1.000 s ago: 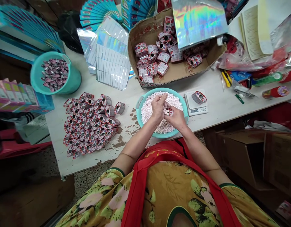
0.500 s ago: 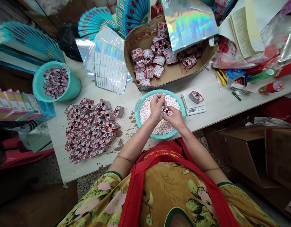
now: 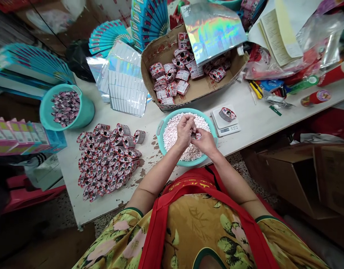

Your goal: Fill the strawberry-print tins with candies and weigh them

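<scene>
I have the small printed container (image 3: 197, 136) over the basin (image 3: 188, 163), right of the basin's middle. The right hand (image 3: 205, 142) is nearer, its fingers clamped on the container; with so little showing, I cannot tell its long axis. From the left hand (image 3: 184, 131), it lies just to the right. Those fingers bend toward it, tips hidden; I cannot tell whether they are together or holding anything. White pellets (image 3: 171, 135) fill the basin below; right of it sits the scale (image 3: 229, 129).
</scene>
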{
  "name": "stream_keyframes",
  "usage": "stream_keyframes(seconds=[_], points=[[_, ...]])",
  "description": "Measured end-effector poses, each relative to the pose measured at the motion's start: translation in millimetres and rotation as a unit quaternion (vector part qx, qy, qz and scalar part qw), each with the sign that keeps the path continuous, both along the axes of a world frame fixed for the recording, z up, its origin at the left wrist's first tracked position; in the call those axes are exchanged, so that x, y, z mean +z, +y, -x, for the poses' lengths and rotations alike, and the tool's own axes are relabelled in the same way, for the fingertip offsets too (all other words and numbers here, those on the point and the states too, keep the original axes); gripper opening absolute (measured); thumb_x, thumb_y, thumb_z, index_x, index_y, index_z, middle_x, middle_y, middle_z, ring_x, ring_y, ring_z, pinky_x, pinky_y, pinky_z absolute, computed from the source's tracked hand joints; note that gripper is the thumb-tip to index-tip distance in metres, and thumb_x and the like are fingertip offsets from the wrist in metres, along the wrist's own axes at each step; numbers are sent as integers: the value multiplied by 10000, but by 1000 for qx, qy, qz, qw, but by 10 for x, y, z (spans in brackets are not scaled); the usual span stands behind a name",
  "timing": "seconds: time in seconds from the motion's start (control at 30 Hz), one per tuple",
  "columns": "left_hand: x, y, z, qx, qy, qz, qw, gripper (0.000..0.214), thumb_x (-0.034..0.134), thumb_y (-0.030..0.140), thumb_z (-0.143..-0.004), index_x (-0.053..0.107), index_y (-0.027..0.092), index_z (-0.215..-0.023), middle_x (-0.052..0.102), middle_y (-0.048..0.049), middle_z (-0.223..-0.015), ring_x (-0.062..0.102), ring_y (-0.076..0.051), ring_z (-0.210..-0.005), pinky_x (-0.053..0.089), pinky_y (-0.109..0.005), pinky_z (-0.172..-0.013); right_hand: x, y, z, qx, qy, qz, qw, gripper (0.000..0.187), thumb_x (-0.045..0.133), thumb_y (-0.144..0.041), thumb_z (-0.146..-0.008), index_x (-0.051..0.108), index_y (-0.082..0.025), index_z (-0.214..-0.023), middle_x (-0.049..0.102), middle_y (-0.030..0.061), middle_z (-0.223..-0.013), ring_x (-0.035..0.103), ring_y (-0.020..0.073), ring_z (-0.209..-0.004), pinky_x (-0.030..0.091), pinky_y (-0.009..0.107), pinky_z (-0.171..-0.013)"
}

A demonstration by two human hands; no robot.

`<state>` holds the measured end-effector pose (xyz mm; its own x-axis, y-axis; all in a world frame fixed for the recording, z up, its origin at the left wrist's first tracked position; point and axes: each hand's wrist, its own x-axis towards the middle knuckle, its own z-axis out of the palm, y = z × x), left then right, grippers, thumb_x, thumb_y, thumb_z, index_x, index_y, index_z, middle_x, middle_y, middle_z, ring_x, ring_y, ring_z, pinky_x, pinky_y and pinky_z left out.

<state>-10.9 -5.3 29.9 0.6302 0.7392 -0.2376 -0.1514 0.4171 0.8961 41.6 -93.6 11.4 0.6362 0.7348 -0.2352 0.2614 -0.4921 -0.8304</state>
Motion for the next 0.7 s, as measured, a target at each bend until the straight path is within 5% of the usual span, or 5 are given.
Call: stream_keyframes(seconds=[0.23, 0.4, 0.53, 0.7], points=[[51, 147, -18, 10, -8, 97, 995, 207, 728, 344, -875, 580, 200, -858, 358, 82, -545, 333, -44, -415, 253, -170, -393, -105, -14, 0, -28, 126, -74, 989, 391, 740, -304, -658, 732, -168, -1024, 753, 20, -918, 675, 180, -831, 487, 267, -792], [-189, 551, 92, 59, 89, 228, 968, 230, 611, 376, -948, 550, 188, -830, 522, 36, -654, 507, -45, -488, 400, -140, -448, -128, -199, -64, -67, 167, -108, 978, 478, 779, -363, -653, 732, -183, -1093, 763, 37, -1022, 699, 193, -928, 525, 307, -894], [-411, 664, 178, -79, 238, 308, 918, 176, 555, 266, -947, 575, 148, -818, 507, 17, -607, 446, -49, -416, 288, -127, -356, -149, -487, -167, -91, 193, -124, 969, 504, 810, -390, -648, 730, -179, -1100, 761, 50, -1033, 704, 201, -920, 541, 312, -865], [-351, 637, -217, -251, 180, 207, 928, 96, 691, 109, -777, 649, 110, -862, 492, 20, -620, 394, -32, -423, 186, -117, -360, -182, -908, -306, -159, 222, -130, 953, 517, 846, -402, -641, 728, -185, -1094, 767, 63, -1031, 712, 207, -893, 563, 324, -841]])
